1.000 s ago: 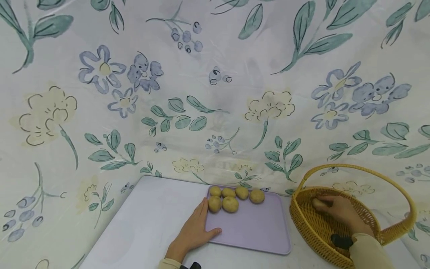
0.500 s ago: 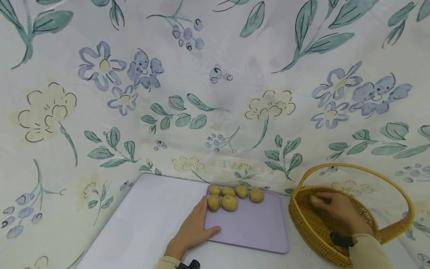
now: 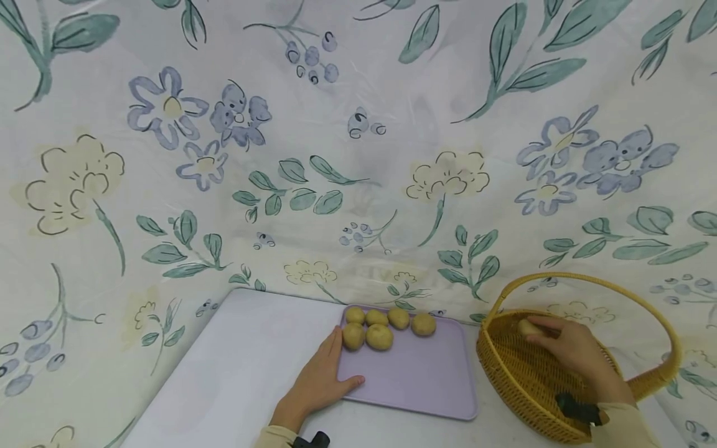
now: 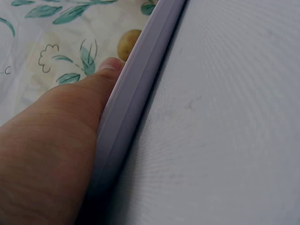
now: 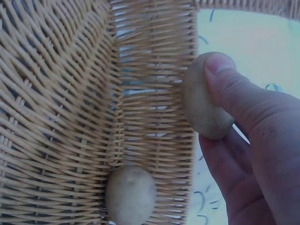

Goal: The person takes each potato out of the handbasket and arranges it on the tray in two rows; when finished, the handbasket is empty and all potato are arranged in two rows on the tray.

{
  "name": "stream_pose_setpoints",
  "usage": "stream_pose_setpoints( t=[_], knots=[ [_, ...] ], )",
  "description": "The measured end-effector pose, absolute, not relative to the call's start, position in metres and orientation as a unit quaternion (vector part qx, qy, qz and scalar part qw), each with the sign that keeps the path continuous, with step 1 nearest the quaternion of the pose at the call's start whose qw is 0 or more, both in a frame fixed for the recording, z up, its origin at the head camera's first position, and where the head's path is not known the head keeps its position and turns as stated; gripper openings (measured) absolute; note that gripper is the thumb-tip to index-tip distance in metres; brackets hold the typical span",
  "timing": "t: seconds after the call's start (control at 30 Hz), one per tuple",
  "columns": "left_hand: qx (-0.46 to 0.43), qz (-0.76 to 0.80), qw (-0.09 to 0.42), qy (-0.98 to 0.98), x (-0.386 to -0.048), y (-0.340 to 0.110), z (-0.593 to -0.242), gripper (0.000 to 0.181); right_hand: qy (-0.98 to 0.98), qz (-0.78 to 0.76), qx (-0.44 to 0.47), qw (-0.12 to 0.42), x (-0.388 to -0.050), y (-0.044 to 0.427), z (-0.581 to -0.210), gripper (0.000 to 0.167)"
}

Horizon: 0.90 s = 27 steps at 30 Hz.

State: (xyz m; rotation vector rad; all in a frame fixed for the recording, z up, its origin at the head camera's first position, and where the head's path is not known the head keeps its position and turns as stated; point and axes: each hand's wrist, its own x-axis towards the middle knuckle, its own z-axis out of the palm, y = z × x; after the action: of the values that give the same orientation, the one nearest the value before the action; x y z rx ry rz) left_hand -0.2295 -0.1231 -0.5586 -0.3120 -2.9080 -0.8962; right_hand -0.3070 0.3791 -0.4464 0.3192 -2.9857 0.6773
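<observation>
My right hand pinches a potato between thumb and fingers, inside the wicker basket. A second potato lies against the basket's wall in the right wrist view; in the head view I cannot make it out. Along the left edge of the lilac tray rests my left hand, its fingers straight and its thumb over the rim. Several potatoes sit in two rows at the tray's back left. In the left wrist view the thumb overlaps the tray's rim.
The basket's tall arched handle rises over its opening, to the right of the tray. All of it stands on a white table. A flower-printed cloth hangs behind the table's back edge.
My right hand has risen slightly inside the basket with the potato pinched in it. The left hand keeps its place at the tray, and the head view has shifted a little.
</observation>
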Motion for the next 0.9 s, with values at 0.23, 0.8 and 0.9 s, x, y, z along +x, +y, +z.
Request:
stream_pose_setpoints(
  t=[0.23,0.8,0.9],
  knots=[
    [-0.100,-0.295,0.039,-0.950,-0.231,-0.124,-0.560,0.117,-0.964,0.235,0.110,0.063,-0.297,0.369,-0.440,0.062],
    [-0.101,-0.289,0.041,-0.951,-0.230,-0.123,-0.559,0.116,-0.954,0.232,0.156,0.113,-0.277,0.334,-0.415,0.050],
    [-0.101,-0.288,0.040,-0.952,-0.230,-0.123,-0.558,0.116,-0.950,0.238,0.164,0.118,-0.276,0.328,-0.413,0.048]
  ],
)
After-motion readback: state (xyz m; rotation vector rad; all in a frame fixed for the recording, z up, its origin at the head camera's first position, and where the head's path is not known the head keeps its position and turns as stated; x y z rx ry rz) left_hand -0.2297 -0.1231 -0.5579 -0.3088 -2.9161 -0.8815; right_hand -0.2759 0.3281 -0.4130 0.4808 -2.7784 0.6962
